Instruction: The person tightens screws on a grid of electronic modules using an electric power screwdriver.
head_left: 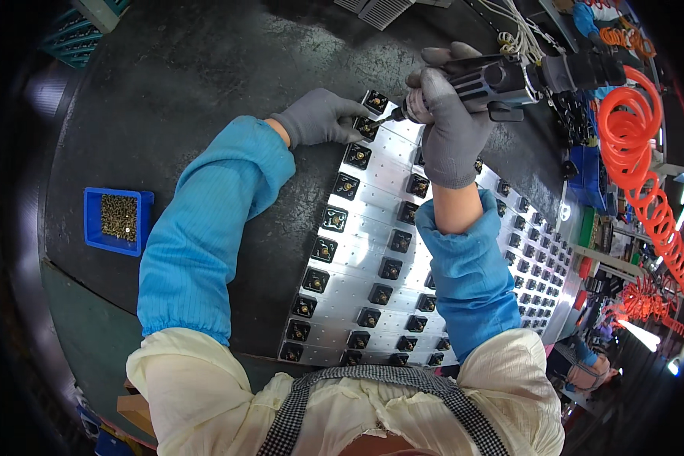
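My right hand [452, 125], in a grey glove, is wrapped around a pneumatic screwdriver [498, 82]. The tool lies nearly level, and its bit points left, down to a small black square part [366, 129] on the left edge of a silver metal sheet [365, 251]. At that same part, the gloved fingertips of my left hand [319, 118] are closed against its left side. Whether a screw sits under the bit is too small to tell. More black square parts with brass-coloured centres, such as one black part [359, 156], stand in rows along the sheet.
A blue bin [118, 220] of small brass-coloured screws stands on the dark worktable [205, 83] at the left. An orange-red coiled air hose [631, 137] hangs at the right. Past my right arm, further sheet panels [539, 266] carry several black parts. Another person [585, 368] is at the far right.
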Tool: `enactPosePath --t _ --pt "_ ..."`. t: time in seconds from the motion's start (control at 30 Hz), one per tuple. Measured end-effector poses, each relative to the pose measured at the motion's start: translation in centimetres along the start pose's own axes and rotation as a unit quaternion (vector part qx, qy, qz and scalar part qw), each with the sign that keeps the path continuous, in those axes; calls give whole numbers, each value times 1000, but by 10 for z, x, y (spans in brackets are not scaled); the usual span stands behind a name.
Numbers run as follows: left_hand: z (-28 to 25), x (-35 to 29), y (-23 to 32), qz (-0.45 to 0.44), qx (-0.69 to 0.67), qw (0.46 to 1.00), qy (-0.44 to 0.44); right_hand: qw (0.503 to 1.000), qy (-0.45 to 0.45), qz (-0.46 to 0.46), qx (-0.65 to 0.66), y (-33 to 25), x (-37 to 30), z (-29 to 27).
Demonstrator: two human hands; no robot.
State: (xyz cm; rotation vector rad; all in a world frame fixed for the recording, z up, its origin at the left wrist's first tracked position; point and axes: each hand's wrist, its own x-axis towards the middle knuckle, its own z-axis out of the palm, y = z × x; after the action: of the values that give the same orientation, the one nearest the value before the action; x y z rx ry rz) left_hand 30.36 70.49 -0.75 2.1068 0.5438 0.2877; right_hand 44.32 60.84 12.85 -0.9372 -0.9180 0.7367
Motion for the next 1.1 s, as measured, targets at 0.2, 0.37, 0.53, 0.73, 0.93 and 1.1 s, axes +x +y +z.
enactPosePath --t 0.2,0.37,0.53,0.73,0.93,1.1 --pt "-10 -15 -3 -32 -124 992 -10 999 -28 -28 -1 -21 -8 -6" --pt "-4 -50 20 -10 -106 993 50 998 -19 -39 55 -37 -32 -17" --pt "13 -50 16 26 -36 998 36 998 -22 -16 62 -28 -48 -24" --pt "16 -43 14 -25 -42 998 -28 997 -18 2 78 -25 -53 -26" --pt "17 -41 14 -20 -30 999 -19 999 45 -6 18 -25 -56 -18" --pt "12 -38 22 -33 -1 998 -47 992 -121 9 -19 -27 -44 -26"
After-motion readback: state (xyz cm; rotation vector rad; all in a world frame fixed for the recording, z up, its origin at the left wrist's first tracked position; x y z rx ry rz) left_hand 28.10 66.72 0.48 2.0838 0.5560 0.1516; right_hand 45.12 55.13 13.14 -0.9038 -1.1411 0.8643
